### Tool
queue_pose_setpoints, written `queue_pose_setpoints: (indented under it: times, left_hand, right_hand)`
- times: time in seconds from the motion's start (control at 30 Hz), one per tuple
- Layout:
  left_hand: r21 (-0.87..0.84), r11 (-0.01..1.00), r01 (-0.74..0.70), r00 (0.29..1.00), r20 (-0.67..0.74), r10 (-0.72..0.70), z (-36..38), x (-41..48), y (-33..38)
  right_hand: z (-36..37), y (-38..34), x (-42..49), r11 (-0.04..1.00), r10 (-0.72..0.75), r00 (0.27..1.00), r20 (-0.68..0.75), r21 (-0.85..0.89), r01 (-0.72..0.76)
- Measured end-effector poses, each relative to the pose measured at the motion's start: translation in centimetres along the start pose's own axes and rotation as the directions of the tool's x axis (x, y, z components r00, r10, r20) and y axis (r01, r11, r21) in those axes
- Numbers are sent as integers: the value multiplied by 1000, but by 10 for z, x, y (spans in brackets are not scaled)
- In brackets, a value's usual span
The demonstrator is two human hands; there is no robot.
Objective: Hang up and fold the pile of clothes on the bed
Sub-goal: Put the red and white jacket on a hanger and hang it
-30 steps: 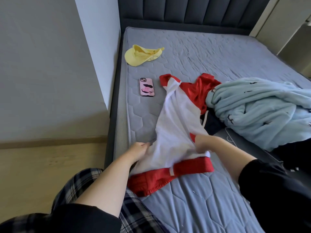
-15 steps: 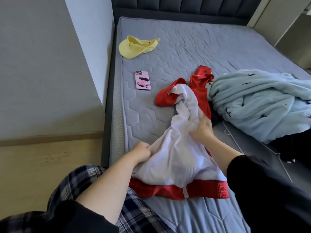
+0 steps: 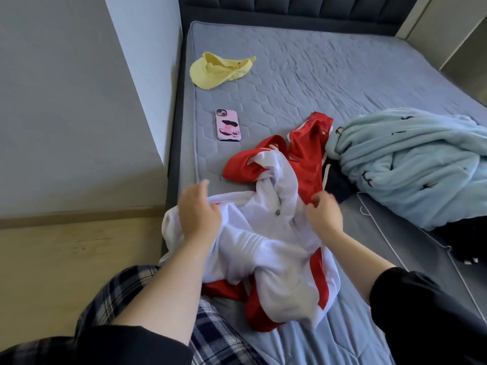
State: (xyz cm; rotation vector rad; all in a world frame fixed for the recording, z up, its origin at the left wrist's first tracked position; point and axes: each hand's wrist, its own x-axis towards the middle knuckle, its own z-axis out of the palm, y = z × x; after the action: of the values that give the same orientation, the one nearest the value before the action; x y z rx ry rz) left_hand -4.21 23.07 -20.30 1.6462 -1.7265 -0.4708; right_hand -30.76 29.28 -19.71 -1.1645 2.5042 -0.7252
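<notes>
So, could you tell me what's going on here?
A person is sorting out a crumpled red and white jacket at the near edge of the bed. The right hand pinches its red fabric; the left hand is at the white part, its grip blurred. A pale blue heap lies beside it.

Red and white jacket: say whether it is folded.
Not folded. The red and white jacket lies crumpled in a heap on the grey mattress.

We see soft, fairly bright, even light over the bed, without glare. Only faint shadows sit in the folds of the white and red garment. Motion blur smears the left hand; the right hand is sharper. The wall edges bow near the borders.
</notes>
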Motion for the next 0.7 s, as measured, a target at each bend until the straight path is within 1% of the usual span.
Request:
queue_pose_setpoints:
  times: [0.03, 0.07, 0.1, 0.13, 0.17, 0.2, 0.23, 0.27, 0.3, 0.33, 0.37, 0.4, 0.43, 0.47, 0.5, 0.53, 0.57, 0.6, 0.67, 0.7]
  left_hand:
    - [24, 996, -82, 981, 176, 77, 9, -7, 5]
    - [79, 990, -118, 929, 362, 82, 16, -13, 6]
    - [157, 971, -178, 856, 512, 74, 20, -16, 5]
    - [206, 946, -251, 790, 608, 77, 21, -17, 3]
    - [198, 943, -269, 741, 668, 71, 21, -15, -1]
    - [132, 973, -187, 698, 715, 37, 19, -13, -3]
    - [47, 998, -43, 633, 774, -9, 17, -12, -3]
    - [-5, 996, 87, 550, 834, -44, 14, -11, 0]
    - [-7, 988, 153, 470, 880, -66, 12, -12, 5]
    - [54, 986, 155, 405, 907, -113, 10, -14, 10]
    - [118, 985, 129, 387, 908, -160, 11, -16, 12]
    - [148, 983, 108, 431, 884, -180, 14, -17, 13]
    - [140, 984, 111, 502, 846, -177, 15, -18, 13]
    - [110, 986, 123, 584, 795, -162, 15, -17, 12]
    - [83, 991, 107, 671, 729, -134, 14, -15, 8]
    - [84, 995, 52, 750, 654, -95, 15, -12, 5]
    - [101, 995, -15, 806, 589, -48, 15, -9, 2]
    - [130, 989, -75, 825, 565, -12, 15, -8, 1]
    - [216, 963, -161, 787, 617, -7, 16, -8, 0]
    - [269, 942, -203, 761, 648, -22, 17, -8, 0]
  right_hand:
    - [-1, -4, 5, 996, -21, 996, -92, 82, 28]
    - [-2, -10, 9, 990, -56, 990, -130, 121, 72]
    - [-2, -19, 15, 981, -95, 986, -140, 153, 116]
    - [-2, -28, 20, 969, -130, 982, -140, 193, 155]
    - [-1, -38, 24, 959, -152, 981, -121, 224, 176]
    - [0, -49, 28, 953, -169, 981, -90, 238, 186]
    - [1, -58, 32, 952, -182, 982, -39, 241, 187]
    - [3, -66, 35, 956, -193, 981, 29, 230, 181]
    - [6, -73, 37, 962, -202, 974, 105, 205, 178]
    - [8, -78, 38, 969, -212, 962, 175, 163, 184]
    - [11, -82, 36, 974, -225, 945, 238, 96, 207]
    - [13, -83, 33, 968, -244, 927, 285, 17, 249]
    - [15, -82, 28, 950, -271, 913, 304, -65, 304]
    - [15, -78, 25, 919, -310, 908, 280, -155, 362]
    - [13, -70, 21, 876, -350, 909, 227, -264, 403]
    - [11, -59, 18, 827, -376, 910, 176, -379, 415]
    - [8, -47, 17, 781, -368, 917, 151, -486, 393]
    - [3, -32, 17, 736, -309, 937, 163, -584, 344]
    - [-9, -7, 16, 657, -72, 969, 236, -719, 224]
    - [-15, 4, 14, 615, 47, 957, 286, -763, 198]
